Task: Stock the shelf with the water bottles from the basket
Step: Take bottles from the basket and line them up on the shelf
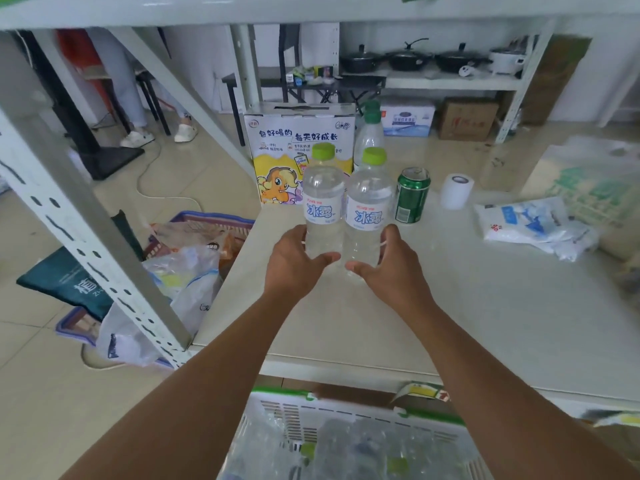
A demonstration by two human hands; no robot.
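Two water bottles (pixel 346 206) upright on pale shelf (pixel 450 306); tiled floor (pixel 52 393) below.

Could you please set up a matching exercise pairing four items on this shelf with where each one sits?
Items:
1. green metal can
2. white tape roll
3. cartoon-printed cardboard carton
4. white plastic pouch

Places:
A. behind the two held bottles
B. farthest right of the four
C. just right of the right-hand bottle
D. between can and pouch

Pairs: 1-C, 2-D, 3-A, 4-B
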